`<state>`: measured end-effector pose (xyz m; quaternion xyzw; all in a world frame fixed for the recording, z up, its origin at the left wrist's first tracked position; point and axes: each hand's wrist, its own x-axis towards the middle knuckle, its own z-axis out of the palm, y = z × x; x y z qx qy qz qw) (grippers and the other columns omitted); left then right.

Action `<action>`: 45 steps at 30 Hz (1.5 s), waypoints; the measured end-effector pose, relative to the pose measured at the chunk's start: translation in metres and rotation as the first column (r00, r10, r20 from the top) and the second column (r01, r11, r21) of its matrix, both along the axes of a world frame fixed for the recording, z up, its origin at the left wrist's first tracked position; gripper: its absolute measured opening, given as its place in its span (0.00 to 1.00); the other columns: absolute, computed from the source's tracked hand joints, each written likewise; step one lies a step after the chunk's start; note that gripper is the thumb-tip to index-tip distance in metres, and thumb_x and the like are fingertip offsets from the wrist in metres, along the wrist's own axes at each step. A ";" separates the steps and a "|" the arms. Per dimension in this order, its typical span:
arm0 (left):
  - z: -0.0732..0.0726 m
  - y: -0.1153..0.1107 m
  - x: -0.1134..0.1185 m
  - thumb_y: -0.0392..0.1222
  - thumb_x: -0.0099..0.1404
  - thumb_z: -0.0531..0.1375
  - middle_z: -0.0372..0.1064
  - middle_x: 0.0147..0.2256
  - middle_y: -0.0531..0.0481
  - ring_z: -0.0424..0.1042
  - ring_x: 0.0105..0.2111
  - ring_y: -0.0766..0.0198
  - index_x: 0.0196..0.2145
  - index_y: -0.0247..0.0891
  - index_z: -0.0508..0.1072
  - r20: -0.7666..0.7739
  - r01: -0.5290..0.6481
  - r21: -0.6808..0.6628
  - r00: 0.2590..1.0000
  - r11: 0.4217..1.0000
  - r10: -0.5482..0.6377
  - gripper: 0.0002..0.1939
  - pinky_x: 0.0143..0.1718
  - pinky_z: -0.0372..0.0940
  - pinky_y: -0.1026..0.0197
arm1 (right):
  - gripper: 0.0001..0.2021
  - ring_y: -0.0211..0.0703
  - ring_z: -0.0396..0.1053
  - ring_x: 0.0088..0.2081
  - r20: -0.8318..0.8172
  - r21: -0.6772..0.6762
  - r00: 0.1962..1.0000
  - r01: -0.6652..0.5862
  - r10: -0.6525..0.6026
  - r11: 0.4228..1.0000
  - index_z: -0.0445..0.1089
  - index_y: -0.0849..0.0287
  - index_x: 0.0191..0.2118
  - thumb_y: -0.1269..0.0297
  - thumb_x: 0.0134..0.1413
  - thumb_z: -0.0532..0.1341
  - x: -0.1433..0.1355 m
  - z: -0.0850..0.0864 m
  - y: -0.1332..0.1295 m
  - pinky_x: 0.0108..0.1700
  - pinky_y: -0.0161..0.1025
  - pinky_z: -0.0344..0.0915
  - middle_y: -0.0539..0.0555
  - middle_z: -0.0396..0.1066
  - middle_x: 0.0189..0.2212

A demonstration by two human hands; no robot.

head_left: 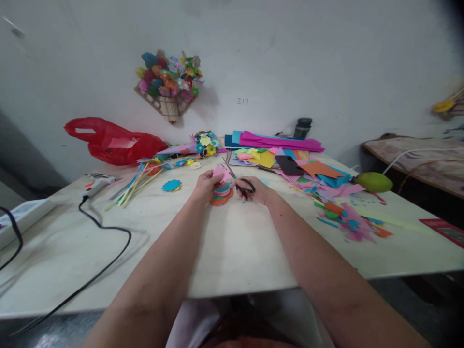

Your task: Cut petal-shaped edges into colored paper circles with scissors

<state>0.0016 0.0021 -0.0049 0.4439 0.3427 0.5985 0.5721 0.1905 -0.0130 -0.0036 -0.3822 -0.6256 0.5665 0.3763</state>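
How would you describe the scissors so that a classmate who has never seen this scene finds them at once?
Start at the big white table and look toward its middle. There the right hand holds the scissors, blades beside the pink paper in the left hand. Black looped handles and thin grey blades set them apart from the colourful paper pieces beside them.

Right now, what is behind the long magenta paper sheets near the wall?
Behind the magenta sheets stands a dark green bottle-like container, its base looks covered. A light blue paper sheet shows at their left end; how far it continues is hidden.
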 end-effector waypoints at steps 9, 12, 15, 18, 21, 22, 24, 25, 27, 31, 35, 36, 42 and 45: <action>-0.003 0.003 -0.002 0.42 0.36 0.78 0.61 0.18 0.58 0.60 0.18 0.74 0.22 0.34 0.70 0.000 0.012 0.029 1.000 1.000 -0.012 0.22 0.22 0.64 0.69 | 0.18 0.33 0.64 0.17 -0.014 -0.017 1.000 -0.015 0.015 1.000 0.72 0.63 0.37 0.50 0.54 0.66 0.002 0.001 -0.001 0.15 0.29 0.50 0.49 0.70 0.20; -0.004 0.003 -0.002 0.40 0.37 0.77 0.66 0.20 0.55 0.65 0.20 0.71 0.23 0.34 0.71 0.016 -0.003 0.014 1.000 1.000 0.003 0.20 0.24 0.65 0.67 | 0.18 0.33 0.65 0.17 -0.009 -0.016 1.000 -0.021 0.021 1.000 0.72 0.63 0.37 0.50 0.54 0.66 0.002 0.001 -0.001 0.15 0.29 0.49 0.50 0.70 0.20; -0.006 0.004 -0.002 0.38 0.40 0.76 0.70 0.23 0.51 0.69 0.23 0.68 0.24 0.33 0.72 0.034 -0.005 0.003 0.999 1.000 0.005 0.17 0.28 0.68 0.64 | 0.18 0.33 0.64 0.17 0.004 -0.015 1.000 -0.024 0.024 1.000 0.72 0.63 0.36 0.50 0.55 0.66 0.002 0.000 0.000 0.15 0.29 0.50 0.50 0.70 0.20; -0.008 0.006 -0.003 0.35 0.43 0.75 0.72 0.25 0.49 0.71 0.24 0.67 0.26 0.33 0.73 0.039 -0.005 0.002 0.999 1.000 0.005 0.15 0.30 0.68 0.63 | 0.17 0.33 0.64 0.17 0.022 -0.007 0.999 -0.032 0.032 0.999 0.72 0.63 0.37 0.51 0.56 0.65 0.003 -0.002 0.002 0.15 0.29 0.50 0.50 0.70 0.20; -0.010 0.008 -0.004 0.35 0.43 0.75 0.73 0.25 0.48 0.71 0.25 0.66 0.26 0.33 0.74 0.040 -0.005 0.001 0.999 1.000 0.005 0.15 0.31 0.68 0.62 | 0.18 0.32 0.64 0.17 0.041 0.006 0.999 -0.036 0.035 0.999 0.72 0.63 0.37 0.50 0.56 0.65 0.003 -0.003 0.003 0.15 0.28 0.50 0.50 0.70 0.20; -0.010 0.008 -0.004 0.35 0.42 0.75 0.73 0.25 0.48 0.71 0.25 0.66 0.26 0.33 0.74 0.039 -0.004 0.000 0.999 1.000 0.004 0.15 0.31 0.68 0.61 | 0.18 0.32 0.64 0.17 0.048 0.013 0.998 -0.034 0.033 0.999 0.72 0.63 0.36 0.50 0.56 0.65 0.003 -0.003 0.003 0.15 0.28 0.50 0.50 0.70 0.20; -0.011 0.008 -0.004 0.36 0.42 0.75 0.72 0.25 0.48 0.71 0.24 0.66 0.25 0.33 0.74 0.043 -0.003 0.001 0.999 1.000 0.003 0.15 0.30 0.69 0.61 | 0.17 0.32 0.64 0.17 0.061 0.031 0.998 -0.031 0.029 0.999 0.71 0.63 0.35 0.50 0.56 0.65 0.002 -0.004 0.003 0.14 0.29 0.51 0.50 0.71 0.21; -0.011 0.009 -0.004 0.36 0.42 0.75 0.73 0.25 0.48 0.71 0.25 0.66 0.25 0.33 0.74 0.047 -0.004 0.002 0.999 1.000 0.004 0.15 0.30 0.69 0.61 | 0.17 0.32 0.64 0.17 0.069 0.037 0.997 -0.030 0.027 0.999 0.71 0.63 0.34 0.51 0.56 0.65 0.002 -0.004 0.004 0.14 0.29 0.51 0.50 0.71 0.21; -0.012 0.009 -0.004 0.36 0.41 0.75 0.73 0.25 0.48 0.71 0.24 0.66 0.25 0.34 0.74 0.054 -0.011 0.001 0.998 1.000 0.011 0.15 0.29 0.69 0.61 | 0.16 0.32 0.65 0.17 0.085 0.046 0.996 -0.027 0.023 0.999 0.70 0.63 0.33 0.51 0.56 0.65 0.002 -0.004 0.004 0.14 0.28 0.51 0.50 0.71 0.21; -0.011 0.008 -0.003 0.35 0.41 0.74 0.72 0.24 0.50 0.70 0.23 0.66 0.24 0.35 0.72 0.059 -0.023 -0.011 0.998 1.000 0.024 0.15 0.28 0.68 0.62 | 0.15 0.32 0.65 0.17 0.109 0.054 0.994 -0.016 0.010 0.998 0.70 0.62 0.32 0.53 0.58 0.64 0.001 -0.003 0.003 0.14 0.28 0.52 0.49 0.70 0.21; -0.009 0.006 -0.001 0.33 0.42 0.74 0.72 0.24 0.49 0.71 0.23 0.67 0.23 0.34 0.71 0.072 -0.036 -0.028 0.997 0.999 0.038 0.15 0.29 0.68 0.62 | 0.14 0.31 0.64 0.17 0.125 0.061 0.992 -0.005 -0.002 0.998 0.70 0.62 0.32 0.55 0.59 0.63 0.000 -0.002 0.002 0.14 0.28 0.52 0.49 0.70 0.21; -0.008 0.006 -0.001 0.33 0.42 0.74 0.72 0.24 0.49 0.71 0.23 0.67 0.23 0.34 0.71 0.074 -0.038 -0.033 0.996 0.999 0.040 0.15 0.29 0.68 0.62 | 0.13 0.31 0.64 0.17 0.125 0.062 0.992 -0.005 -0.003 0.998 0.70 0.63 0.32 0.56 0.60 0.62 0.000 -0.002 0.002 0.14 0.28 0.52 0.49 0.70 0.21; -0.008 0.006 -0.001 0.33 0.40 0.74 0.72 0.23 0.50 0.70 0.23 0.68 0.23 0.34 0.71 0.079 -0.044 -0.040 0.996 0.998 0.047 0.16 0.27 0.68 0.64 | 0.13 0.30 0.63 0.16 0.133 0.044 0.991 0.016 -0.022 0.999 0.70 0.63 0.32 0.57 0.61 0.62 -0.002 -0.002 0.002 0.13 0.27 0.51 0.49 0.69 0.20; -0.008 0.006 -0.001 0.34 0.40 0.74 0.72 0.23 0.50 0.70 0.22 0.68 0.24 0.34 0.71 0.076 -0.037 -0.032 0.996 0.999 0.039 0.16 0.26 0.68 0.64 | 0.13 0.30 0.62 0.16 0.144 0.046 0.989 0.026 -0.032 0.999 0.70 0.63 0.32 0.58 0.61 0.62 -0.002 -0.002 0.002 0.13 0.27 0.50 0.48 0.68 0.19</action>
